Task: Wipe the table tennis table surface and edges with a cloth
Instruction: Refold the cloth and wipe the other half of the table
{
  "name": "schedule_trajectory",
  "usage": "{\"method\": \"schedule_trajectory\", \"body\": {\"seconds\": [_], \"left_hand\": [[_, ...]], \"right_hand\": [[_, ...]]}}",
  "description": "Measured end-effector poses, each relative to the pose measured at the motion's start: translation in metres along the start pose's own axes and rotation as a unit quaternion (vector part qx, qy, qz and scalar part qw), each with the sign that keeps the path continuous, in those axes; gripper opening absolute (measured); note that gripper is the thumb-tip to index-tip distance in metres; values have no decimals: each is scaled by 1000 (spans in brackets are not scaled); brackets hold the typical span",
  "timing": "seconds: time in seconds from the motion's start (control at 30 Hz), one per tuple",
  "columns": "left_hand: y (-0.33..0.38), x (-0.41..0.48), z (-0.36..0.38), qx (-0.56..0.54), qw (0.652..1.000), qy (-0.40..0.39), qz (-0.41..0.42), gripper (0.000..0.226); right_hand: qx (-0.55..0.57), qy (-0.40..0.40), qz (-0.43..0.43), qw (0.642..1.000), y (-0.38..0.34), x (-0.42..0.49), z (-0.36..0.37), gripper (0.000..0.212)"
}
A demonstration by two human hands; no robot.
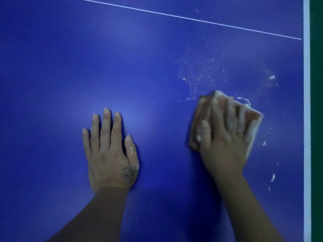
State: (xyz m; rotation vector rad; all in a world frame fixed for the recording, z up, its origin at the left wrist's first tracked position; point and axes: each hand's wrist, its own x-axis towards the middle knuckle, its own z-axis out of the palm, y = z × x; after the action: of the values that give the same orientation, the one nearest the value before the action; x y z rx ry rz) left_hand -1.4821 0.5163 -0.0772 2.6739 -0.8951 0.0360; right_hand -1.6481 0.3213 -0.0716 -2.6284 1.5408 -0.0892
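The blue table tennis table [70, 67] fills the view. A folded brownish-pink cloth [253, 119] lies flat on it at the right, smeared with white residue. My right hand [222, 137] presses down on the cloth with straight, spread fingers. My left hand [108, 154] rests flat on the bare blue surface to the left, fingers straight, holding nothing. White specks and foam [202, 72] are scattered on the surface just beyond the cloth and along its right side.
A thin white centre line [174, 15] crosses the table at the top. The white edge stripe [307, 119] runs down the right side, with green floor [317, 119] beyond it. More white flecks [273, 177] lie near that edge.
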Motion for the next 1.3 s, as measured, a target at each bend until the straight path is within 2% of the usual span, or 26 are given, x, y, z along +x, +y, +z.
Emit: {"method": "schedule_trajectory", "body": {"seconds": [0.13,0.2,0.27,0.33,0.47,0.57,0.63,0.83,0.93,1.07,1.2,1.3], "left_hand": [[-2,1,3,-1,1000,15,3,59],[-3,0,5,2,1000,21,6,59],[-5,0,8,7,1000,23,11,59],[-6,-1,8,7,1000,19,10,60],[-5,-1,8,0,1000,10,10,60],[-6,-1,8,1,1000,11,9,60],[-7,-2,9,0,1000,13,12,60],[-8,-1,11,4,1000,23,13,61],[-9,-2,11,5,999,25,18,61],[-8,-2,10,-2,1000,19,12,60],[-6,-2,8,-8,1000,14,5,61],[-4,0,7,-10,1000,12,2,60]], "right_hand": [[37,12,-132,991,-85,1,12,61],[67,10,-171,983,-110,19,16,60],[63,11,-178,982,-106,49,17,61],[40,15,-136,990,-74,82,14,61],[-6,11,10,1000,12,112,2,64],[26,-13,59,998,12,107,-1,65],[23,-12,28,999,-18,98,1,63],[24,-10,-163,986,-143,112,19,64],[20,-18,-195,980,-151,146,20,63],[6,0,-118,993,-79,196,13,62],[-11,1,23,1000,28,224,-3,67],[-4,-28,130,991,70,227,-12,75]]}}
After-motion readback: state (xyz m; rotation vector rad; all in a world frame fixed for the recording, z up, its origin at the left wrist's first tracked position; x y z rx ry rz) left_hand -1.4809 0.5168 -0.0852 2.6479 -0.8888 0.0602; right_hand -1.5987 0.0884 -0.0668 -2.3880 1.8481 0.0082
